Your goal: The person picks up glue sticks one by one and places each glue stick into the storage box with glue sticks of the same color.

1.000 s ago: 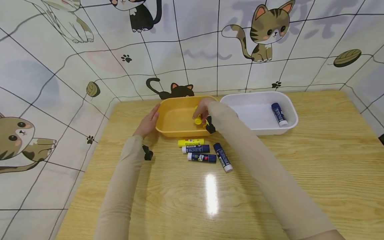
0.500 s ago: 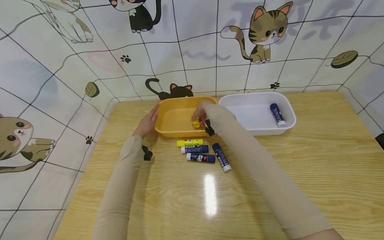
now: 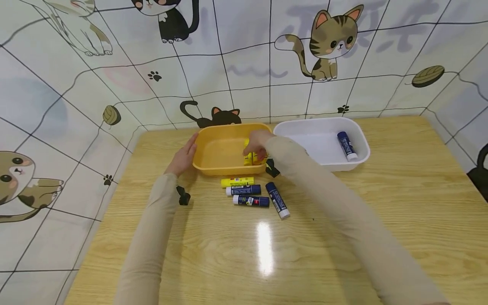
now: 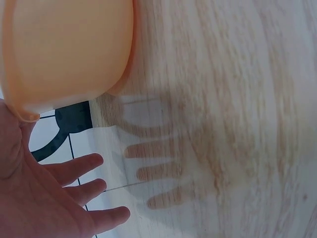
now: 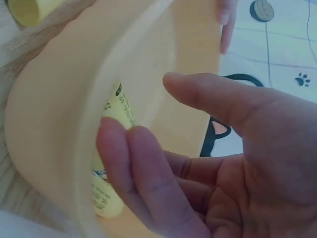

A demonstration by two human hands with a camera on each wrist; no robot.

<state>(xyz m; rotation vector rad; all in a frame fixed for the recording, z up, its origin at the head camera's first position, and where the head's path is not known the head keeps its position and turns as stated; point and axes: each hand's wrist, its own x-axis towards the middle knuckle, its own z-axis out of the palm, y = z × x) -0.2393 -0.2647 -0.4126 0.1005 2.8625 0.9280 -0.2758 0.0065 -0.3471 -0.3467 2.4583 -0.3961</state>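
Observation:
My right hand [image 3: 258,143] is over the right part of the yellow tray [image 3: 217,170]. In the right wrist view its thumb stands apart from the curved fingers, with nothing between them. Beneath it, yellow glue sticks [image 3: 248,159] lie in the tray, partly hidden by the fingers. My left hand [image 3: 181,160] touches the tray's left end, its fingers [image 4: 111,218] extended and spread in the left wrist view. In front of the tray lie a yellow glue stick [image 3: 237,182], two blue glue sticks [image 3: 244,190] side by side, and another blue glue stick [image 3: 278,201] at a slant.
A white tray [image 3: 305,125] stands to the right of the yellow one, with a blue glue stick [image 3: 347,146] at its right end. Behind both rises a cat-print backdrop [image 3: 251,101]. A black object [image 3: 479,173] shows at the right edge of the wooden table [image 3: 213,254].
My right hand has let go of a yellow glue stick, which now lies in the yellow tray. My left hand has stayed at the tray's end. The head view has shifted slightly.

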